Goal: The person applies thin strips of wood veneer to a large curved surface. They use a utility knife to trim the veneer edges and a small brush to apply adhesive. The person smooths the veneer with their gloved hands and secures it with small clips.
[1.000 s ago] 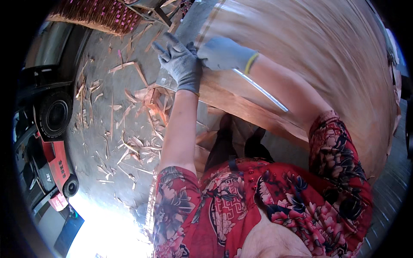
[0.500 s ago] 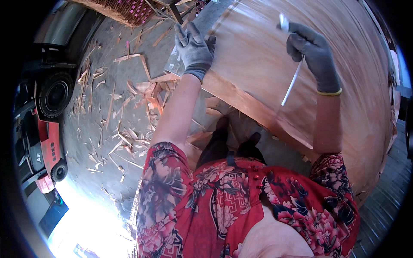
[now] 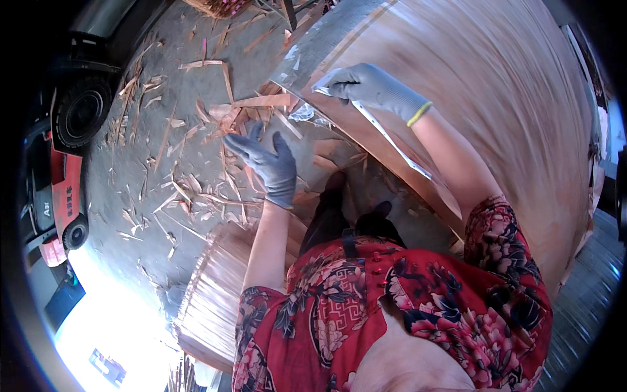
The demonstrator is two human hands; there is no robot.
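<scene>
Right hand [image 3: 375, 88] fingers clamped on long blade [image 3: 388, 137] at veneer sheet [image 3: 470, 85] edge; left hand [image 3: 268, 163] fingers apart, empty, over floor scraps [image 3: 196, 189]. Risk: blade slipping, tearing thin veneer.

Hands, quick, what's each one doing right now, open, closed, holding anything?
Left hand: open, fingers spread, holding nothing, above the floor scraps.
Right hand: closed on a long thin strip at the veneer sheet edge.
</scene>
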